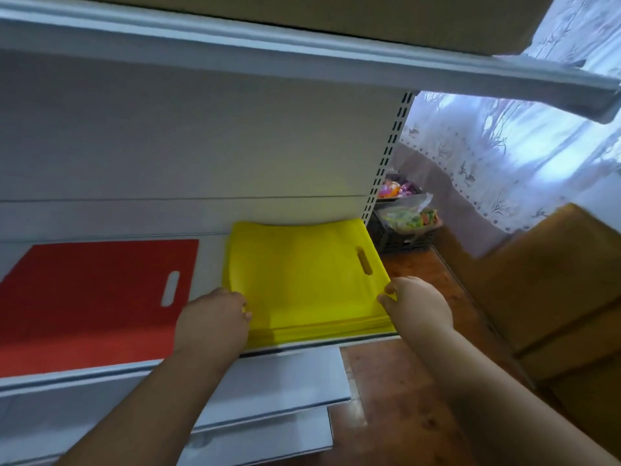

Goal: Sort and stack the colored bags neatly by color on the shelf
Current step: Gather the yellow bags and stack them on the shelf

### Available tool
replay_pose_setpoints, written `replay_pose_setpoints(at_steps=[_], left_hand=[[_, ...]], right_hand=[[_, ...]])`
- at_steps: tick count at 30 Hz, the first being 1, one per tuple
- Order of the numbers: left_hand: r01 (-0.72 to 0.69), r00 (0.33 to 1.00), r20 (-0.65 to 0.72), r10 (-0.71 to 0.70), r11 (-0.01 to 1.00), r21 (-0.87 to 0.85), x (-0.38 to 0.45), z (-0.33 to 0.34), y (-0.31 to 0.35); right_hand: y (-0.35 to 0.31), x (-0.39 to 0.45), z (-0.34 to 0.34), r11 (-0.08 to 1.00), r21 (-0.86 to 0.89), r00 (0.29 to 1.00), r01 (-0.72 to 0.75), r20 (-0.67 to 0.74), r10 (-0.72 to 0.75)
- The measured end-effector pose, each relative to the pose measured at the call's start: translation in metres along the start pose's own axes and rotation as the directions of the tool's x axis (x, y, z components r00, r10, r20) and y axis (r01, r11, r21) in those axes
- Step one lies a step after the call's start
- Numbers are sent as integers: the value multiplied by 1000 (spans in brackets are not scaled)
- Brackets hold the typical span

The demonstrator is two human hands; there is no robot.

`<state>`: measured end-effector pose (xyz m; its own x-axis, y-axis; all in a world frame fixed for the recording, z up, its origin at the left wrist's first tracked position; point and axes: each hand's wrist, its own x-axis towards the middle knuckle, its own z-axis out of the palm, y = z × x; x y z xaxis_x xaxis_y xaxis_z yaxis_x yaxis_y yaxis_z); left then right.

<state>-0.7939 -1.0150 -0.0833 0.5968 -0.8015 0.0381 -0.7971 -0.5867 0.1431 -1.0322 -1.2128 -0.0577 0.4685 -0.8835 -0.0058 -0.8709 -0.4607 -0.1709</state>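
A stack of yellow bags [302,277] lies flat at the right end of the white shelf [208,230], its handle slot toward the right. My left hand [215,321] grips the stack's near left edge with curled fingers. At the near right corner, my right hand [416,307] pinches the yellow stack. A red bag stack [90,304] with a white-looking handle slot lies flat on the left part of the same shelf, a narrow gap apart from the yellow one.
An upper shelf [302,52] hangs overhead. Lower shelves [285,381] jut out below. Right of the shelving stand a black crate [400,237] with colourful packets, brown cardboard boxes [544,297], a tiled floor [403,398] and a lace curtain [504,156].
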Motion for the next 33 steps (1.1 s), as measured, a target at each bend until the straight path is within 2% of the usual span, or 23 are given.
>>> replay_pose_setpoints(at_steps=[4,8,12,17,21,25,30,33], left_hand=[[-7,1000,-7,7,996,91,-1,10,10],[21,999,-50,-15,992,123,1,14,11],[35,991,-127,-28,998,52,-7,10,9],[-19,976,-220,-4,995,-100,-41,-6,-17],[52,947,-297,-118,974,-223,-85,-24,-80],[267,899,-253,-358,905,-331,-154,-51,-162],[406,810,-354,-468,882,-238,-246,-84,-287],[482,773,-347,-531,847,-222,-297,-100,-346]], right_hand=[[8,7,2,998,-56,999,31,40,-28],[1,12,-4,992,-70,994,108,24,-106],[-27,7,-2,969,32,969,243,29,-244],[-97,-5,0,901,171,916,399,-17,-402],[-182,-32,-2,806,236,837,543,-83,-540],[-288,-82,6,664,334,734,669,-157,-660],[-433,-166,20,444,388,542,807,-191,-818],[-506,-212,21,356,420,469,835,-203,-860]])
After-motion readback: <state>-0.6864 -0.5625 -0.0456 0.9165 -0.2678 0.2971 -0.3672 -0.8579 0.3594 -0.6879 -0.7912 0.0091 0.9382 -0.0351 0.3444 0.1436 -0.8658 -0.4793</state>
